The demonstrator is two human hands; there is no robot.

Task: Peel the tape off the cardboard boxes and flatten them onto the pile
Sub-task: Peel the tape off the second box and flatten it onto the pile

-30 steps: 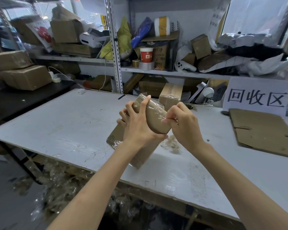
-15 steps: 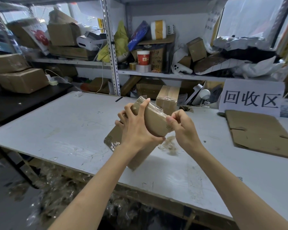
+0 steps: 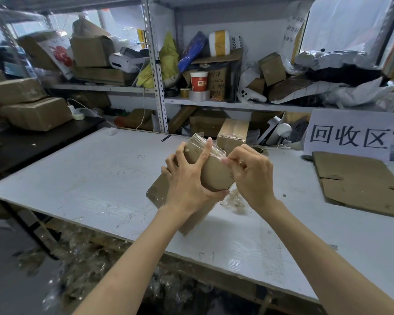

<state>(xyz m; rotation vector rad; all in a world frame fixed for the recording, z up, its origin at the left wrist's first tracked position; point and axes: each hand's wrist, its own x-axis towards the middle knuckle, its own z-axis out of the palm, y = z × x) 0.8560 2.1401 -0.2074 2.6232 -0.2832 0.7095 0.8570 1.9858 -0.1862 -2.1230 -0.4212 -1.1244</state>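
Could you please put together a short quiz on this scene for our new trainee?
1. True or false: the left hand grips the cardboard box while the right hand pinches the clear tape.
2. Where does the flattened cardboard lie? A: on the white table, in front of the sign; B: inside a bin; C: on the floor.
3. Fill in: the paper cup on the shelf is mostly ___ in colour.
Key: 1 true; 2 A; 3 red.
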